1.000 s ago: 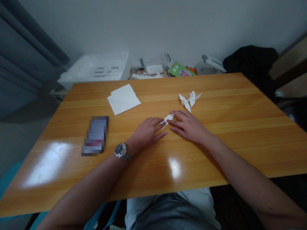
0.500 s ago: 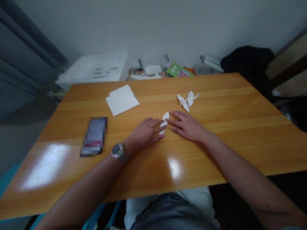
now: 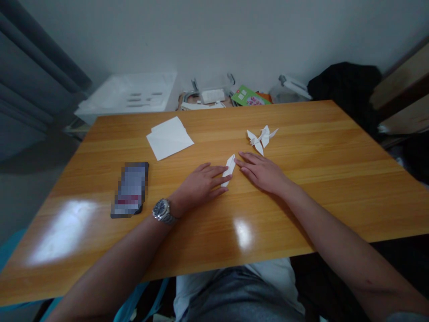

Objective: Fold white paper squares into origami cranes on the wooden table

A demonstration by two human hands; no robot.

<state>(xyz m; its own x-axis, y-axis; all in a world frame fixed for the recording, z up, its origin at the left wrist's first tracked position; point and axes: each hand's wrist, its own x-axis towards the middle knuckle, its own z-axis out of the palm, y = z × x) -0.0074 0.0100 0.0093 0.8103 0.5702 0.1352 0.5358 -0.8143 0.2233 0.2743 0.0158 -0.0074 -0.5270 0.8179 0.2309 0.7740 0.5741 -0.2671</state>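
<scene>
A narrow piece of folded white paper lies flat on the wooden table, pointing away from me. My left hand, with a metal watch at its wrist, rests palm down with spread fingers; two fingertips lie on the paper and cover part of its lower half. On the other side, my right hand lies flat with its fingers stretched out, fingertips at the paper's right edge near the top. Whether they press on it I cannot tell. Just beyond my right hand stand folded paper cranes, close together.
Square white paper sheets lie overlapped at the back left. A phone, its screen blurred, is on the left of the table. Behind the far edge are a white foam box, a green book and a dark cloth.
My right hand's fingertips have shifted off the middle of the folded paper toward its upper right edge. The left hand stays on the paper. The whole view has shifted slightly.
</scene>
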